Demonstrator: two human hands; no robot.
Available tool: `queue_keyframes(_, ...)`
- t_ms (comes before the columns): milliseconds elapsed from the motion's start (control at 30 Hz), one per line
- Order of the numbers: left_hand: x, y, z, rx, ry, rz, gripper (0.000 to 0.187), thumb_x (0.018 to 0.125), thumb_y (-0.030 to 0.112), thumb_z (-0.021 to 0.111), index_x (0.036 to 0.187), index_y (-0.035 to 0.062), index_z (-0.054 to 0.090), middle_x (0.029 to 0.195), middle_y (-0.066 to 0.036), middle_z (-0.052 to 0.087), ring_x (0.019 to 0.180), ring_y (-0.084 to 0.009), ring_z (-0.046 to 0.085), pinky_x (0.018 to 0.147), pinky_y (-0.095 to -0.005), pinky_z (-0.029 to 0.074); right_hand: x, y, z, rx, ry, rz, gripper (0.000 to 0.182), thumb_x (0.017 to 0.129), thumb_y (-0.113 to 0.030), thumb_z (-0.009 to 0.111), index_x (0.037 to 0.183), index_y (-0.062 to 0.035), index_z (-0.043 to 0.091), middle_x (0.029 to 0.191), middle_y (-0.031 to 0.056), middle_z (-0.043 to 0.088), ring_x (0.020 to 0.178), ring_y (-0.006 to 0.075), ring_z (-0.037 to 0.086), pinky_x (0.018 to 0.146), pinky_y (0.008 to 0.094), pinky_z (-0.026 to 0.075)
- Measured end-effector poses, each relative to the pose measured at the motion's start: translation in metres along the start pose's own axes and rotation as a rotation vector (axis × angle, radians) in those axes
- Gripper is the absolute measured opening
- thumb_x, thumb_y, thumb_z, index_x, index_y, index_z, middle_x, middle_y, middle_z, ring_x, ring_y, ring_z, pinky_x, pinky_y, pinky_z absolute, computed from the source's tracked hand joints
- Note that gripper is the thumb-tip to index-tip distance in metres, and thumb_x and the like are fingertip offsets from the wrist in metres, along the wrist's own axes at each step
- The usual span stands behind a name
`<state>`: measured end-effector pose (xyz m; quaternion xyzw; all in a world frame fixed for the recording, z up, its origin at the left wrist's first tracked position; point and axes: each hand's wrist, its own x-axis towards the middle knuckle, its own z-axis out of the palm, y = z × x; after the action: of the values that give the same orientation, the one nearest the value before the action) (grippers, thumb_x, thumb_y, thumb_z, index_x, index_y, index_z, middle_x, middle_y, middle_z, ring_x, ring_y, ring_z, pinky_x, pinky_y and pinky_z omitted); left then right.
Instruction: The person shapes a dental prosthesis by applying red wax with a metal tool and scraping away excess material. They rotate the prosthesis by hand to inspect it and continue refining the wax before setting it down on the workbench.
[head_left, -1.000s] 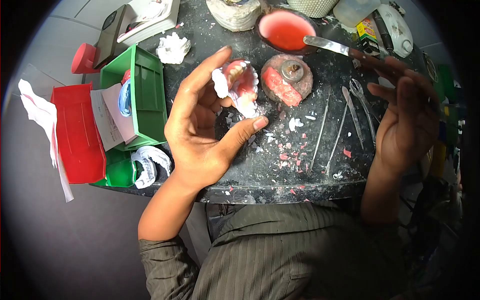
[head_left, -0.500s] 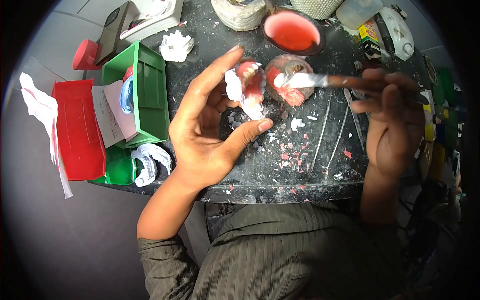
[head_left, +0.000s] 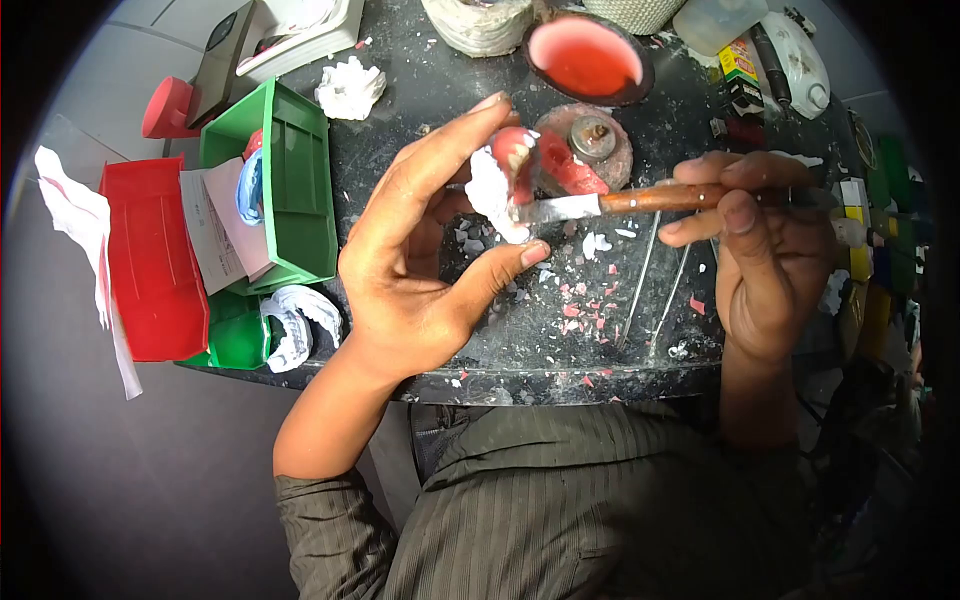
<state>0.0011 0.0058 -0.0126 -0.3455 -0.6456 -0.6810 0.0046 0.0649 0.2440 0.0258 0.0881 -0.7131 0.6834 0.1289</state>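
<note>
My left hand [head_left: 415,250] holds a pink and white dental model [head_left: 503,180] between its fingertips and thumb, above the dark bench. In my right hand [head_left: 765,230] is a knife [head_left: 660,198] with a wooden handle. Its flat metal blade points left and touches the lower right part of the model, or lies just in front of it. Behind the blade, a metal burner [head_left: 592,137] stands on a round stone-like base, with a pink piece [head_left: 570,170] beside it.
A dish of red wax [head_left: 585,60] stands at the back. Green bin [head_left: 303,185], red bin [head_left: 155,260] and white arch-shaped casts [head_left: 290,335] are at the left. Thin metal tools [head_left: 640,285] and pink and white scraps lie near the front edge.
The knife has moved down and left, its blade from over the burner base to the model. My left hand has turned the model slightly. The burner is now uncovered.
</note>
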Motion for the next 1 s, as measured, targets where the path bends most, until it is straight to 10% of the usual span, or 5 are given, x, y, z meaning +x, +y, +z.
queue_keyframes(700, -0.0005, -0.0010, -0.0017, 0.073, -0.020, -0.007, 0.083, 0.067, -0.011, 0.079, 0.139, -0.0098, 0.038, 0.139, -0.023, 0.047, 0.128, -0.0313, 0.050, 0.111, -0.0419, 0.036, 0.0008, -0.0002, -0.0028, -0.009, -0.034, -0.067, 0.023, 0.096, -0.005, 0.050, 0.093, 0.0131, 0.064, 0.108, 0.0190, 0.061, 0.092, 0.0294, 0.068, 0.083, 0.0395, 0.056)
queue_keyframes(1000, -0.0012, -0.0019, 0.0014, -0.038, -0.023, -0.003, 0.083, 0.069, -0.013, 0.077, 0.141, -0.0098, 0.035, 0.145, -0.024, 0.038, 0.128, -0.0307, 0.048, 0.100, -0.0425, 0.050, 0.0019, 0.0067, -0.0016, 0.071, 0.018, -0.127, 0.021, 0.097, -0.005, 0.049, 0.111, 0.0103, 0.056, 0.104, 0.0232, 0.066, 0.084, 0.0328, 0.070, 0.085, 0.0428, 0.055)
